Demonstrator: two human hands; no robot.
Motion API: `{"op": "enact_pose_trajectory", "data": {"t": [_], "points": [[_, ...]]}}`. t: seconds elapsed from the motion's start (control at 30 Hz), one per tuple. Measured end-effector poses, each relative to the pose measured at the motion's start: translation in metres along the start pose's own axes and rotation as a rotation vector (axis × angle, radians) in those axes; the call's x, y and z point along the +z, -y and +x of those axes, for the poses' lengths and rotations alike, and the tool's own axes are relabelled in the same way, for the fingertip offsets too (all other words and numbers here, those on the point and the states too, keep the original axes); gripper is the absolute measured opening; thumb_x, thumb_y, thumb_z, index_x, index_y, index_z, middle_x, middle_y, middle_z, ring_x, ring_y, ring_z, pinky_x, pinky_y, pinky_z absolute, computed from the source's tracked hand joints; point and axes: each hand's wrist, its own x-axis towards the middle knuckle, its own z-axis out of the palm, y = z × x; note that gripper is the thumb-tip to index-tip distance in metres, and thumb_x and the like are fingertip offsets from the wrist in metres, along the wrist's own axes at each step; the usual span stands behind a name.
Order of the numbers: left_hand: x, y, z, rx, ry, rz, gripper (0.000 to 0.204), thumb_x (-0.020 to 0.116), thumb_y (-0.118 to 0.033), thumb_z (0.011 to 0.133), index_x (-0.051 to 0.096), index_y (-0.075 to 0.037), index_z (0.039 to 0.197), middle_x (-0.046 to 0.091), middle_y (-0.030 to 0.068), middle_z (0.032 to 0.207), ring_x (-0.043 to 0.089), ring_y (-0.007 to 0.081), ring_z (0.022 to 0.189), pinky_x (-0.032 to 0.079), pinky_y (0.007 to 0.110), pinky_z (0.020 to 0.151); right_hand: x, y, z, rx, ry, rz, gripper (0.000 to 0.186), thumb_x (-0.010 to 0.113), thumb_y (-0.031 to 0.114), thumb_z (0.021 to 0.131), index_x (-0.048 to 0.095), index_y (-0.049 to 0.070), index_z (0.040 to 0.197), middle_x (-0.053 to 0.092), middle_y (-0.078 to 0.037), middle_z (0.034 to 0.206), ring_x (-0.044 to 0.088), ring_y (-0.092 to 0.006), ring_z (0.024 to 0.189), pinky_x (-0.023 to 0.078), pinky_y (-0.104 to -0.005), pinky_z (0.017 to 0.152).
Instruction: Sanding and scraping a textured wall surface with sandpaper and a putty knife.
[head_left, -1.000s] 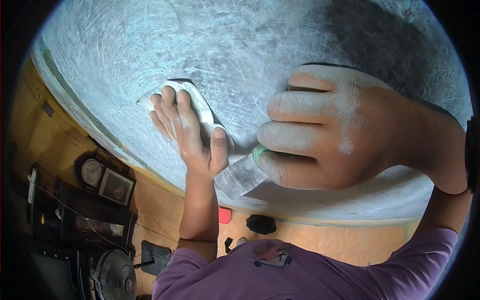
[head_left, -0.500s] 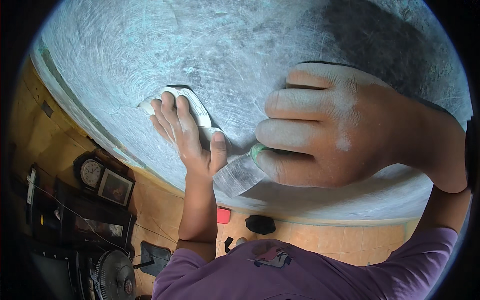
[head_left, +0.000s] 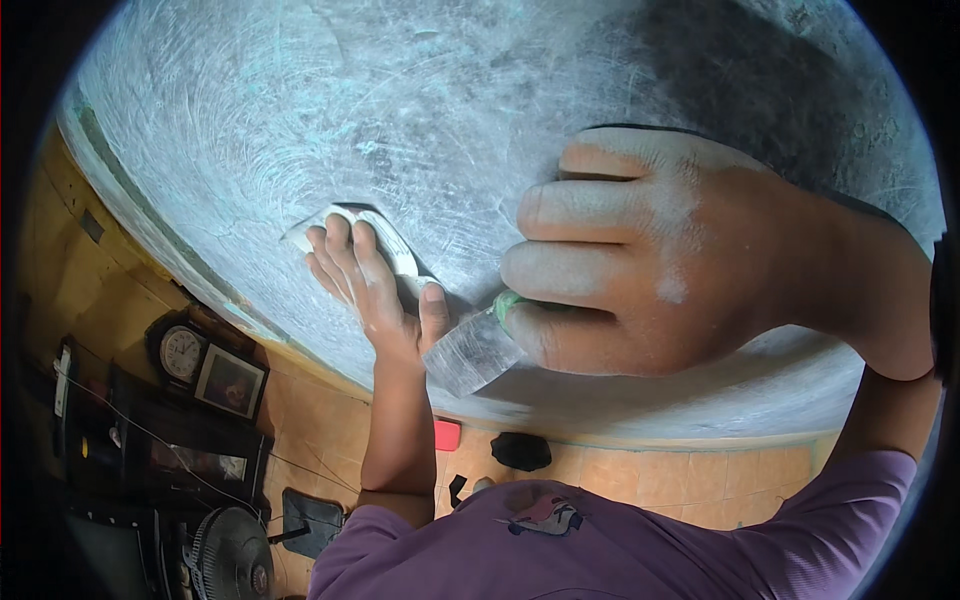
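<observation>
My left hand [head_left: 365, 290] presses a pale sheet of sandpaper [head_left: 398, 246] against the scratched, blue-grey wall [head_left: 480, 130]. Its fingers lie over the sheet, and the thumb rests on the lower right part of it. Closer to me, my right hand [head_left: 640, 250] is closed around the green handle [head_left: 505, 303] of a scraper. The scraper's flat metal blade [head_left: 472, 355] sticks out past the index finger toward my left wrist, and most of the handle is hidden in the fist. White dust coats the fingers of both hands.
At the lower left stand a clock [head_left: 181, 352], a framed picture [head_left: 230, 380], a fan [head_left: 232, 555] and dark furniture with loose cables. A red object [head_left: 447, 435] and a black bundle [head_left: 521, 451] lie on the tiled floor [head_left: 640, 480] below the wall.
My left hand has slid a little down the wall with the sandpaper under it. My right hand, with the scraper, has shifted slightly left.
</observation>
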Motion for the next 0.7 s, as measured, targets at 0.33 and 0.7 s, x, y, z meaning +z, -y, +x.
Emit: {"op": "enact_pose_trajectory", "data": {"t": [0.33, 0.7], "points": [[-0.006, 0.001, 0.01, 0.026, 0.033, 0.01, 0.077, 0.043, -0.048, 0.087, 0.028, 0.005, 0.141, 0.026, 0.0281, 0.145, 0.013, 0.0465, 0.137, 0.003, 0.06, 0.106, 0.009, 0.003, 0.0, 0.007, -0.09, -0.015, 0.013, 0.064, 0.018, 0.061, 0.056, 0.01, 0.067, 0.045, 0.001, 0.07, 0.05, -0.0143, 0.067, 0.039, -0.0281, 0.055], [-0.005, 0.004, -0.005, 0.026, 0.001, 0.007, 0.074, 0.044, -0.045, 0.088, 0.029, 0.004, 0.141, 0.025, 0.0244, 0.148, 0.012, 0.0434, 0.139, 0.001, 0.056, 0.108, 0.005, 0.0, 0.001, -0.045, -0.058, 0.006, 0.013, 0.063, 0.018, 0.062, 0.058, 0.01, 0.07, 0.047, 0.0, 0.072, 0.05, -0.0148, 0.068, 0.04, -0.0283, 0.056]]}}
